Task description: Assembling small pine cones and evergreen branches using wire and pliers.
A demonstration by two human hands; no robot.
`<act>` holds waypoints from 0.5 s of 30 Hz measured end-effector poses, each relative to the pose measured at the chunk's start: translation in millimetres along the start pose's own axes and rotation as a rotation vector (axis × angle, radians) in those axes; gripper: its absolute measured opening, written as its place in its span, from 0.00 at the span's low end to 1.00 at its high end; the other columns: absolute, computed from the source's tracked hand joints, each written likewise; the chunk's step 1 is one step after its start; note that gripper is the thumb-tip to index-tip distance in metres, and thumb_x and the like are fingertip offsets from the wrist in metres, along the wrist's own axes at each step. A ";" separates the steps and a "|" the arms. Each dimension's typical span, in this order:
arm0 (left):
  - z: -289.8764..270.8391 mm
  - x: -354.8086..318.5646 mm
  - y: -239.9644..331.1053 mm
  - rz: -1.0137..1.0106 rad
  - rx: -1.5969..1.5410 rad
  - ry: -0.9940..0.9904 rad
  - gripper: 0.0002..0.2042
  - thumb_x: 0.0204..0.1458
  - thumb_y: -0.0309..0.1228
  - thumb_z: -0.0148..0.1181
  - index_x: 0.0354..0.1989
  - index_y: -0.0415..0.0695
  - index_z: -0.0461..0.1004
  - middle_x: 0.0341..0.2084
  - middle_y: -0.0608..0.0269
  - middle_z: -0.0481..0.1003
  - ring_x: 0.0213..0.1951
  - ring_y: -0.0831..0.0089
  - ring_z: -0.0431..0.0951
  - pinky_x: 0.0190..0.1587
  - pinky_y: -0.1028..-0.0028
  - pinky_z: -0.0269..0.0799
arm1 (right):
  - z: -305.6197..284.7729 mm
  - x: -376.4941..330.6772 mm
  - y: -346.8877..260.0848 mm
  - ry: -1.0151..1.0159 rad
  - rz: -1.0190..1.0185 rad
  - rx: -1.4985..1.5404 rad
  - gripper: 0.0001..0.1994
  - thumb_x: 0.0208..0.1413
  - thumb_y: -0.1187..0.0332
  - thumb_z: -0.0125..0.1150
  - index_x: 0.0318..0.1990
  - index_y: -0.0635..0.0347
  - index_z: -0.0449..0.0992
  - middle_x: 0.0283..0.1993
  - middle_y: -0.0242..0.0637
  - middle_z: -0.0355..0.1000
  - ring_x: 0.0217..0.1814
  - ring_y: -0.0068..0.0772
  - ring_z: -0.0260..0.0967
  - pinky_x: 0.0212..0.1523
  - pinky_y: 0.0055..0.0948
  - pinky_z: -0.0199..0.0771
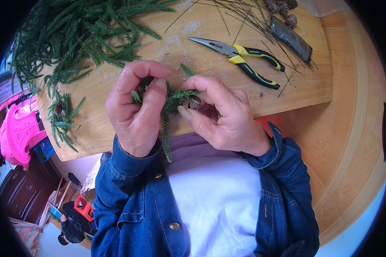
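Observation:
My left hand [135, 107] and my right hand [223, 113] meet over the near edge of a wooden board [287, 92]. Together they pinch a small bundle of green fir sprigs [167, 115], whose tips hang down toward my lap. A small brown pine cone [191, 103] sits in the bundle against my right fingers. Both hands are closed on the sprigs. Denim sleeves cover my forearms.
A heap of green fir branches [81, 34] covers the board's left part. Needle-nose pliers with yellow and black handles [244, 60] lie to the right. Thin wires [244, 17], a dark roll [291, 38] and pine cones [283, 8] lie at the far right. A pink plastic chair [19, 132] stands at left.

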State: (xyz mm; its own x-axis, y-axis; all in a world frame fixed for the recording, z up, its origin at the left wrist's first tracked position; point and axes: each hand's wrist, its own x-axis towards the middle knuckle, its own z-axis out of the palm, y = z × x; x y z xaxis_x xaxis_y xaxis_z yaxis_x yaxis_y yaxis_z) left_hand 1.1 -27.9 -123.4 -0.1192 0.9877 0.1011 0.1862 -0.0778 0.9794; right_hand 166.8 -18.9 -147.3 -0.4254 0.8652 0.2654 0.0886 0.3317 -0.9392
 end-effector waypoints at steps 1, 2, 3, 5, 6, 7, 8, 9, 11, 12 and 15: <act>0.5 0.7 0.6 -0.074 -0.059 0.003 0.07 0.50 0.17 0.51 0.37 0.36 0.71 0.30 0.69 0.70 0.33 0.85 0.66 0.37 0.85 0.61 | 0.1 -0.2 0.1 -0.008 0.010 0.013 0.18 0.50 0.76 0.62 0.49 0.68 0.67 0.26 0.32 0.70 0.25 0.15 0.66 0.26 0.16 0.66; 1.0 1.7 1.5 -0.148 -0.119 0.007 0.06 0.50 0.17 0.51 0.36 0.36 0.71 0.30 0.69 0.70 0.33 0.85 0.66 0.37 0.84 0.61 | 0.1 -0.4 0.1 -0.016 0.019 0.025 0.18 0.50 0.76 0.62 0.49 0.68 0.67 0.26 0.32 0.70 0.25 0.15 0.66 0.26 0.16 0.66; 1.4 3.0 2.2 -0.221 -0.178 0.010 0.06 0.50 0.17 0.51 0.36 0.36 0.71 0.29 0.68 0.70 0.32 0.85 0.66 0.37 0.84 0.61 | -0.1 -0.5 0.1 -0.024 0.029 0.037 0.18 0.50 0.76 0.62 0.48 0.68 0.67 0.26 0.32 0.70 0.25 0.15 0.66 0.26 0.16 0.66; -0.5 8.2 1.9 -0.296 -0.233 -0.039 0.06 0.50 0.18 0.50 0.36 0.36 0.72 0.29 0.68 0.70 0.32 0.84 0.66 0.37 0.84 0.61 | -2.0 -0.5 -1.1 -0.037 0.038 0.032 0.18 0.50 0.76 0.62 0.48 0.68 0.67 0.25 0.32 0.70 0.25 0.15 0.66 0.26 0.16 0.66; -1.7 11.4 1.5 -0.370 -0.288 -0.089 0.06 0.51 0.19 0.50 0.35 0.36 0.72 0.29 0.68 0.71 0.32 0.84 0.67 0.36 0.84 0.62 | -3.3 -0.4 -1.9 -0.049 0.047 0.027 0.18 0.50 0.77 0.61 0.48 0.68 0.67 0.25 0.32 0.69 0.24 0.15 0.65 0.25 0.16 0.65; -2.1 13.9 1.3 -0.444 -0.342 -0.139 0.05 0.51 0.21 0.50 0.35 0.36 0.72 0.28 0.69 0.71 0.31 0.84 0.67 0.36 0.83 0.62 | -4.0 -0.5 -2.2 -0.060 0.056 0.021 0.18 0.50 0.77 0.61 0.48 0.68 0.67 0.25 0.32 0.69 0.24 0.15 0.65 0.25 0.16 0.65; -1.8 15.8 1.4 -0.444 -0.342 -0.139 0.05 0.51 0.21 0.50 0.35 0.36 0.72 0.28 0.69 0.71 0.31 0.84 0.67 0.36 0.83 0.62 | -3.4 -0.6 -2.0 -0.060 0.056 0.021 0.18 0.50 0.77 0.61 0.48 0.68 0.67 0.25 0.32 0.69 0.24 0.15 0.65 0.25 0.16 0.65; -1.5 17.6 1.6 -0.457 -0.338 -0.175 0.05 0.52 0.22 0.50 0.35 0.36 0.72 0.28 0.69 0.71 0.31 0.83 0.67 0.36 0.83 0.62 | -2.1 -0.9 -1.5 -0.048 0.052 0.030 0.18 0.50 0.77 0.61 0.48 0.68 0.67 0.25 0.32 0.69 0.24 0.14 0.64 0.25 0.16 0.64; -1.2 19.4 1.9 -0.481 -0.328 -0.247 0.06 0.54 0.25 0.50 0.35 0.36 0.72 0.28 0.69 0.71 0.31 0.83 0.67 0.36 0.83 0.63 | -0.1 -1.3 -1.0 -0.024 0.043 0.049 0.18 0.50 0.77 0.61 0.48 0.68 0.67 0.24 0.31 0.68 0.23 0.14 0.63 0.24 0.15 0.63; -1.2 19.1 2.0 -0.480 -0.328 -0.248 0.06 0.54 0.25 0.50 0.35 0.36 0.72 0.28 0.69 0.71 0.31 0.83 0.67 0.36 0.83 0.63 | -0.2 -1.2 -1.4 -0.024 0.043 0.048 0.18 0.50 0.77 0.61 0.48 0.68 0.67 0.24 0.31 0.68 0.23 0.14 0.63 0.24 0.15 0.63; -2.0 16.6 1.4 -0.509 -0.385 -0.259 0.07 0.57 0.27 0.50 0.35 0.36 0.72 0.28 0.68 0.72 0.32 0.83 0.68 0.37 0.83 0.63 | -0.6 -0.5 -3.2 -0.017 0.004 0.035 0.17 0.50 0.77 0.61 0.48 0.68 0.67 0.24 0.30 0.68 0.23 0.13 0.62 0.23 0.15 0.62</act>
State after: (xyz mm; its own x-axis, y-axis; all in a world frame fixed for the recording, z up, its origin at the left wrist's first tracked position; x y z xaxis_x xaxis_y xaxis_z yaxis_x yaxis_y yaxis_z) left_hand -2.6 -11.9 -120.0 0.1457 0.9109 -0.3860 -0.1968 0.4091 0.8910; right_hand 167.3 -20.1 -144.3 -0.4401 0.8601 0.2581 0.0588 0.3144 -0.9475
